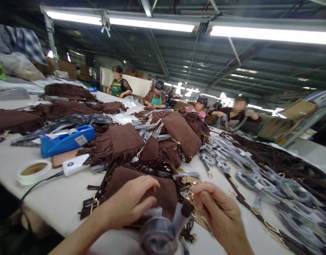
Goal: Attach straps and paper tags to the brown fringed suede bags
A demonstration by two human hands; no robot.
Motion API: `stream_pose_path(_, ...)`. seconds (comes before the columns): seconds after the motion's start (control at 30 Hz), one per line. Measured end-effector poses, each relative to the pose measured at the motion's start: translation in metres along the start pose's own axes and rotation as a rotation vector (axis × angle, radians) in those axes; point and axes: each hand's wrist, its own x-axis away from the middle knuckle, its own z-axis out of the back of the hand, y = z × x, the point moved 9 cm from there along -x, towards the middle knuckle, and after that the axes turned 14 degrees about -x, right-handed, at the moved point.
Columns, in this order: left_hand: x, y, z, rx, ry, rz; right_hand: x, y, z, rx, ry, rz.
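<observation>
a rolled strap in plastic sits at the bottom centre of the frame, blurred. just above and left of it, the left hand is loosely curved, thumb apart from the fingers, over a brown bag. the right hand, lower right of centre, has thumb and fingertips close together; whether they pinch anything i cannot tell. fringed bags are heaped mid-frame, a blue tape dispenser stands left of them, and plastic-wrapped straps spread across the right.
</observation>
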Motion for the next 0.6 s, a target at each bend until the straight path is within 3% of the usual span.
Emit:
stream_pose_path(0.1,0.033,-0.030,-0.038,-0.208,-0.214,-0.046,0.004,-0.017,0.026,-0.152,0.094,0.005)
stream_pose_path(0.23,0.047,-0.050,-0.058,-0.316,-0.252,-0.063,-0.004,-0.026,0.033,-0.200,0.128,-0.063)
stream_pose_path(0.37,0.029,-0.049,-0.050,-0.452,-0.232,-0.080,-0.012,-0.038,0.030,-0.184,0.176,-0.099)
stream_pose_path(0.6,-0.018,-0.043,-0.003,-0.507,-0.152,-0.024,-0.026,-0.065,0.047,-0.214,0.341,-0.090)
